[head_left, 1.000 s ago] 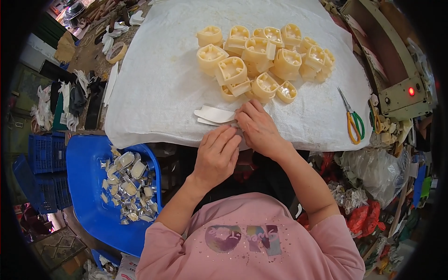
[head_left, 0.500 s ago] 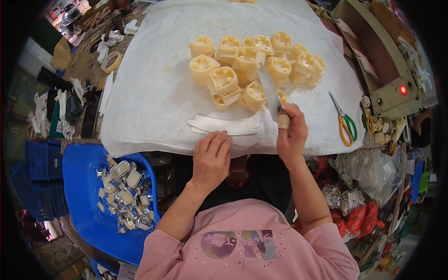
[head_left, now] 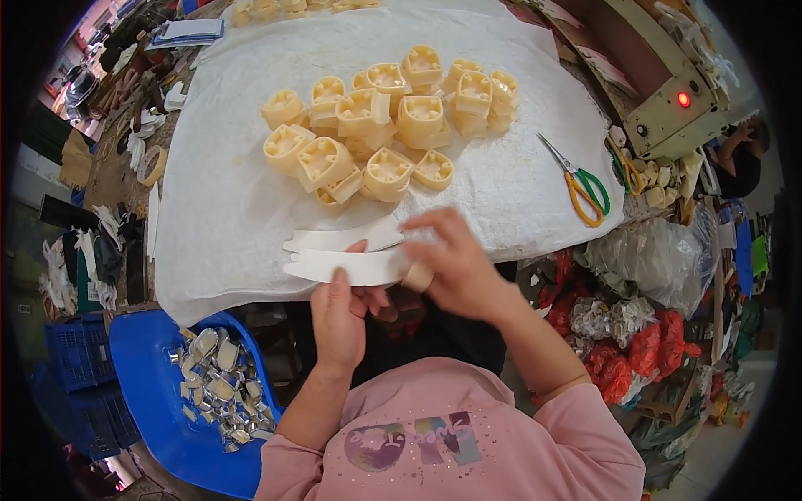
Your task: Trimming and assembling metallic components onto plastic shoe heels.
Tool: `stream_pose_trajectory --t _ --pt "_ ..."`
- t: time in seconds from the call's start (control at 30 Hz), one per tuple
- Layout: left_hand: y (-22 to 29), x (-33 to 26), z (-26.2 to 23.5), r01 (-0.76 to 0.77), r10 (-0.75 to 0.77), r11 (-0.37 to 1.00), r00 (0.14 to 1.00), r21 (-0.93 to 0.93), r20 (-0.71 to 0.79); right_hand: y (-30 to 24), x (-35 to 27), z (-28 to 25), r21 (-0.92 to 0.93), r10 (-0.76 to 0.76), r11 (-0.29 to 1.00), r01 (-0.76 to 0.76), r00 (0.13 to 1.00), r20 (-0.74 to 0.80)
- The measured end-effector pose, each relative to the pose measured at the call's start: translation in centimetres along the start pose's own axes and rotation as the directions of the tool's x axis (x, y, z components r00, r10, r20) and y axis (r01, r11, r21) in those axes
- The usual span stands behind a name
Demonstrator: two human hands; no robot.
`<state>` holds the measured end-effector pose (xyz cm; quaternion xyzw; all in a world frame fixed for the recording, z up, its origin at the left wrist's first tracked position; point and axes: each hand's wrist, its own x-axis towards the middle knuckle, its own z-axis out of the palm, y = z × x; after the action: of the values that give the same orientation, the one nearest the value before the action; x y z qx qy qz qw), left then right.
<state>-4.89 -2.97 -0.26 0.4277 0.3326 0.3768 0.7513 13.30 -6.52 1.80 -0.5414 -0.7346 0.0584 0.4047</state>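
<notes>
My left hand (head_left: 338,313) grips the near edge of a long curved white strip (head_left: 330,266) at the front edge of the table. My right hand (head_left: 458,263) is over the strip's right end, its fingers closed round a small tan roll (head_left: 417,277). A second white curved strip (head_left: 342,240) lies just beyond on the white cloth (head_left: 225,209). Further back sits a heap of cream plastic moulded parts (head_left: 384,125), apart from both hands.
Scissors with green and yellow handles (head_left: 578,182) lie to the right on the cloth. A machine with a red lamp (head_left: 681,100) stands at the far right. A blue tub (head_left: 150,376) with several silvery pieces is down at my left. Bags crowd the right floor.
My right hand came back from the heap holding the small tan roll and moved toward me. My left hand took hold of the nearer white strip at the table's edge.
</notes>
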Motion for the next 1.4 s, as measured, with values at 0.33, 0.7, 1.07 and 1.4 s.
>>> stream_pose_trajectory --t 0.33,0.7,1.07,1.4 --pt "0.0 -0.2 0.2 -0.094 0.094 0.965 0.996 -0.246 -0.013 8.6 2.8 0.4 -0.425 0.366 0.846 -0.321 0.930 0.027" --pt "-0.5 -0.5 -0.2 -0.058 0.070 0.964 0.997 -0.260 0.036 9.4 0.0 -3.1 0.460 0.585 0.707 -0.538 0.810 0.048" --pt "-0.7 -0.3 0.4 -0.043 0.047 0.954 0.999 -0.297 0.007 7.9 -3.6 -3.5 -0.355 0.401 0.802 -0.481 0.873 -0.277" --pt "-0.8 -1.0 0.0 -0.082 0.078 0.965 0.997 -0.248 -0.025 1.4 -3.2 -2.7 0.519 0.541 0.799 -0.304 0.740 -0.399"
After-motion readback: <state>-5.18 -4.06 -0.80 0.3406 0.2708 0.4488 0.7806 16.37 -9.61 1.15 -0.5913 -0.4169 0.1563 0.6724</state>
